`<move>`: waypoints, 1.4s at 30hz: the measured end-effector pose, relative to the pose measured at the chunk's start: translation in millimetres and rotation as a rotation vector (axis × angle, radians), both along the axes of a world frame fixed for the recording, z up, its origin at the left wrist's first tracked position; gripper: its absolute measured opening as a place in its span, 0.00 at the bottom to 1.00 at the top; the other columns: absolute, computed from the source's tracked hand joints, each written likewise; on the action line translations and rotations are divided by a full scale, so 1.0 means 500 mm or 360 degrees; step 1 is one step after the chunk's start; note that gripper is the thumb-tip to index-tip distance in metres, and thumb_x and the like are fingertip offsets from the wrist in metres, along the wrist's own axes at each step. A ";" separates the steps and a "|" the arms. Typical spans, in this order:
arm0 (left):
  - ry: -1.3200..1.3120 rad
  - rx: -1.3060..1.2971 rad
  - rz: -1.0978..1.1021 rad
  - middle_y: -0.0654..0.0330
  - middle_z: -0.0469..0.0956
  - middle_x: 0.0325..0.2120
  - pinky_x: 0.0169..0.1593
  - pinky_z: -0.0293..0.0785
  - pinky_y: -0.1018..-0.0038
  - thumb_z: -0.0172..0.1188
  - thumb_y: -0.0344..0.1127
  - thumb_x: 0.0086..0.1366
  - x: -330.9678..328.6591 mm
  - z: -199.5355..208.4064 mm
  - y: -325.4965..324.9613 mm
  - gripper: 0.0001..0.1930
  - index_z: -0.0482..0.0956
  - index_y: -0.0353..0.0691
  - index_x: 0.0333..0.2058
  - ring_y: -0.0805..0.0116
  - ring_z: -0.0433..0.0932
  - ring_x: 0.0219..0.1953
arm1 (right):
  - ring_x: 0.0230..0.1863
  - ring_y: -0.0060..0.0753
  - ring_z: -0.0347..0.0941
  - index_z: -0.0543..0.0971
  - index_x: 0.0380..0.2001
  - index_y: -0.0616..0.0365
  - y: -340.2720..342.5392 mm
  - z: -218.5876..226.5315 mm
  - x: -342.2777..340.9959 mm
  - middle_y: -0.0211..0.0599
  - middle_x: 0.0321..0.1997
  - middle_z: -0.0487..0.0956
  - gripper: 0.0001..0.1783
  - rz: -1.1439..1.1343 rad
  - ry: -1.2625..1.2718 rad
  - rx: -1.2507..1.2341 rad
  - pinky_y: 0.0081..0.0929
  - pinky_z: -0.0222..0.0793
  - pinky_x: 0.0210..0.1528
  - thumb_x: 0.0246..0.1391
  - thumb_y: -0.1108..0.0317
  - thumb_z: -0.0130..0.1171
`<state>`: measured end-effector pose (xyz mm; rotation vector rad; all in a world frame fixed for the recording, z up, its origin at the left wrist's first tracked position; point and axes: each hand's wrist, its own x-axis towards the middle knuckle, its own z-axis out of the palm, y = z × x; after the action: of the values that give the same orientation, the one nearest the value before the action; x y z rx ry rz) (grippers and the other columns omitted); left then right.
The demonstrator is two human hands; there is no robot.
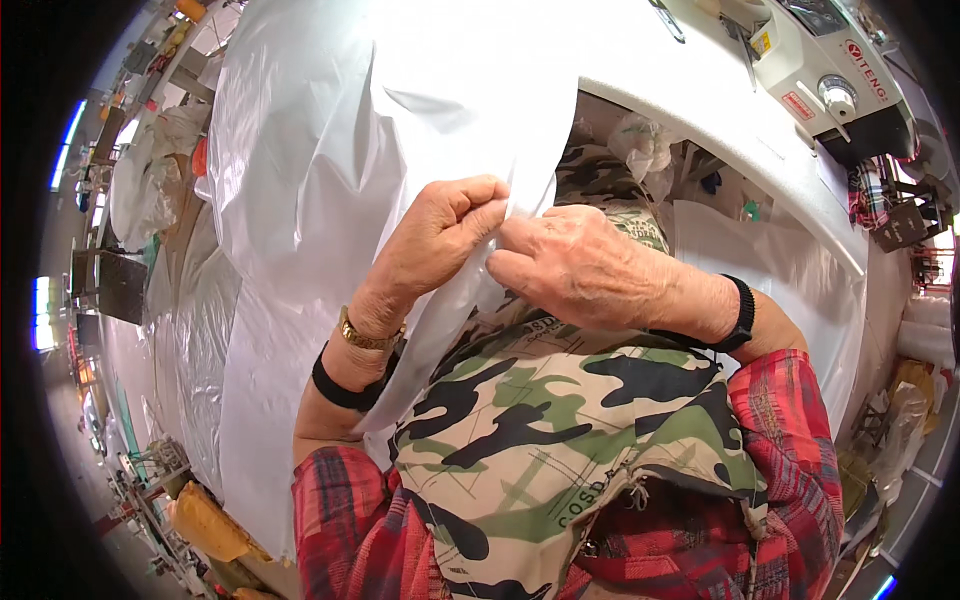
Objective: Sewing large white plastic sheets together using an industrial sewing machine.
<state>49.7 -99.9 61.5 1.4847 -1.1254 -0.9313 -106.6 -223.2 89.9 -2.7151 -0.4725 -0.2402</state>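
Note:
A large sheet of shiny white plastic-like fabric (pixel 310 150) spreads over the table and hangs down at the left and toward my lap. My left hand (pixel 443 232) pinches its edge between thumb and curled fingers. Right beside it, my right hand (pixel 580 262) is closed on the same edge, fingertips almost touching the left ones. A narrow strip of the fabric runs down from between the hands past my left wrist. What lies inside the pinch is hidden by the fingers.
At the upper right a white sewing machine (pixel 825 85) stands on the white table (pixel 700 110), whose curved edge runs toward the right. A small dark tool (pixel 667 20) lies on the tabletop. Clear plastic-wrapped bundles (pixel 160 180) stand at the left. My camouflage apron (pixel 560 430) covers my lap.

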 end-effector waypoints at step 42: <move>-0.0580 0.0090 0.0604 0.60 0.73 0.22 0.29 0.66 0.75 0.61 0.26 0.59 0.008 -0.068 0.022 0.04 0.77 0.32 0.32 0.73 0.69 0.23 | 0.42 0.36 0.73 0.75 0.32 0.57 -0.300 -0.070 0.225 0.36 0.34 0.76 0.05 -0.0218 -0.0376 0.0109 0.30 0.70 0.45 0.57 0.69 0.59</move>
<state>53.7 -89.0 27.6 1.8840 -1.0218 -0.4433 5.7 -373.2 54.8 -2.6663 -0.3350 -0.6078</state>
